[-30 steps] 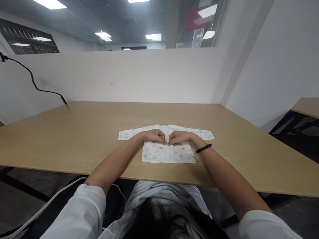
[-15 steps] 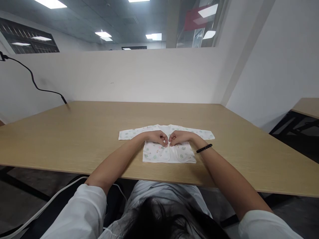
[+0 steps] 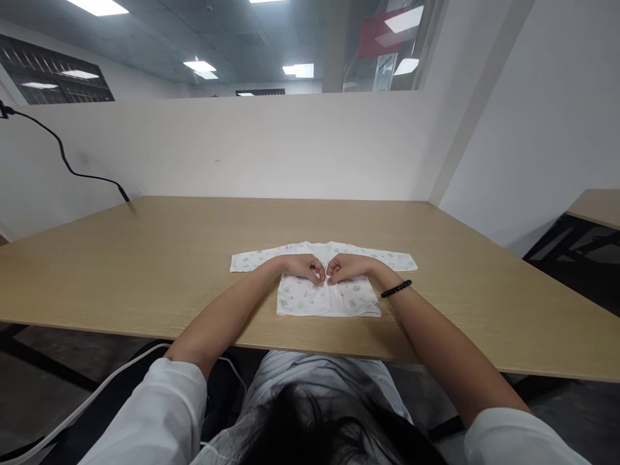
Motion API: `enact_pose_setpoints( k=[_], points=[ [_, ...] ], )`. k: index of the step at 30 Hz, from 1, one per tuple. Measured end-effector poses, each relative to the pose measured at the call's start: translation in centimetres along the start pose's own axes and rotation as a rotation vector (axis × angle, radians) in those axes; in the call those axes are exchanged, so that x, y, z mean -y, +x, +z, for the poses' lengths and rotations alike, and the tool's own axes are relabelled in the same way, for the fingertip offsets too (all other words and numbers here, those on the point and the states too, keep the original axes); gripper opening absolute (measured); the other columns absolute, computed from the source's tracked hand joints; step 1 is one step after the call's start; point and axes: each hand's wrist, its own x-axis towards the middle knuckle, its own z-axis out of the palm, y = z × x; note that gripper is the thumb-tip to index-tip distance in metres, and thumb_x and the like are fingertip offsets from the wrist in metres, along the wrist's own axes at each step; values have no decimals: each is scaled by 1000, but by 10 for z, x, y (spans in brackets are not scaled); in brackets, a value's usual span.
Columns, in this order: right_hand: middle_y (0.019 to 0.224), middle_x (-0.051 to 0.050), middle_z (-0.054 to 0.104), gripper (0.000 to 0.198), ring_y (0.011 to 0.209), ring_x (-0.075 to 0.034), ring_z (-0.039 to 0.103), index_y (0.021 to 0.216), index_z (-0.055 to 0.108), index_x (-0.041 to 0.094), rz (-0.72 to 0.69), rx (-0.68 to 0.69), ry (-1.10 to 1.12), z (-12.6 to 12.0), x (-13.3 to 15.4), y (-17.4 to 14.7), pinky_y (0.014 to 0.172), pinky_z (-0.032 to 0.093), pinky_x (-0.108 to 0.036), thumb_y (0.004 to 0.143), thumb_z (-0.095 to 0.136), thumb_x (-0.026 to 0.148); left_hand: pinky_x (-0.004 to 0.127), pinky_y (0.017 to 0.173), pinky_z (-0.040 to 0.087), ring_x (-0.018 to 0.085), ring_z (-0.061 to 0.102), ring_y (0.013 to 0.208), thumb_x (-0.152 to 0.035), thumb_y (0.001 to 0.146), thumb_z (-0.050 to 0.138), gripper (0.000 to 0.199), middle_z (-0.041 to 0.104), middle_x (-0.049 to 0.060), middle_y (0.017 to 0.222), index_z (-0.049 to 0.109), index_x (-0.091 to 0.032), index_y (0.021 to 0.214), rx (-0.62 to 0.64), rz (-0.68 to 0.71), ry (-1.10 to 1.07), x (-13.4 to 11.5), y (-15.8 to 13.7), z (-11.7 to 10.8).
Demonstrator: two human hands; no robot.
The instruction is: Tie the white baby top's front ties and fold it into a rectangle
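Observation:
A small white baby shirt [image 3: 303,300] with a print of little green and pink figures lies flat on the table, its long sleeves spread to both sides and its hem toward me. Over the middle of its front, my left hand [image 3: 306,266] is closed in a pinch at the front opening. Facing it, almost touching, my right hand [image 3: 345,266] pinches the other side of the opening. Both hands hide the middle of the shirt, and any fastener between the fingertips is too small to make out. A black beaded bracelet [image 3: 396,289] circles my right wrist.
The shirt rests near the front edge of a wide wooden table [image 3: 145,271]. A white partition [image 3: 281,148] rises behind it. At the far left a black cable [image 3: 92,175] reaches the tabletop. Another table [image 3: 598,206] stands at the right.
Both hands stay pinched at the shirt's front with hardly any motion; the fingertips have shifted very slightly left. The shirt lies as before.

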Motion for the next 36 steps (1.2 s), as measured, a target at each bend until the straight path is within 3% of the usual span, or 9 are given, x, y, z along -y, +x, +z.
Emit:
enact_pose_setpoints(
  k=[6, 11, 20, 30, 36],
  points=[
    [57, 3, 54, 27, 56, -11, 43, 70, 68, 17, 16, -9, -55, -2, 3, -3, 51, 29, -24, 64, 72, 43, 25, 73, 39, 13, 55, 75, -31, 62, 79, 23, 65, -2, 79, 73, -20, 82, 14, -5, -1, 0, 0, -1],
    [72, -5, 66, 34, 61, -12, 49, 74, 70, 14, -27, 19, 65, -3, -3, -1, 55, 34, -24, 71, 66, 47, 25, 71, 39, 13, 54, 74, -33, 63, 78, 23, 64, -2, 79, 72, -20, 81, 15, -21, -8, -1, -2, 0],
    [63, 3, 60, 20, 56, -10, 45, 76, 68, 16, -40, 28, 86, -1, -5, 2, 52, 32, -23, 62, 71, 30, 23, 64, 33, 11, 48, 69, -35, 61, 79, 24, 59, -4, 71, 72, -19, 77, 8, 14, 18, -1, -1, 0],
    [65, 3, 61, 21, 58, -10, 46, 78, 69, 16, -53, 53, 90, -1, -7, 3, 53, 33, -23, 62, 73, 31, 24, 55, 25, 10, 39, 59, -38, 62, 76, 26, 48, -5, 64, 66, -18, 74, -9, -47, 78, -4, 0, 1],
    [62, 3, 60, 25, 57, -11, 45, 77, 71, 17, 7, -1, 8, 0, -3, 1, 53, 31, -24, 62, 76, 36, 24, 55, 26, 9, 36, 57, -35, 63, 77, 23, 46, -6, 60, 67, -18, 73, -12, -39, 0, -5, -2, 2]
  ],
)
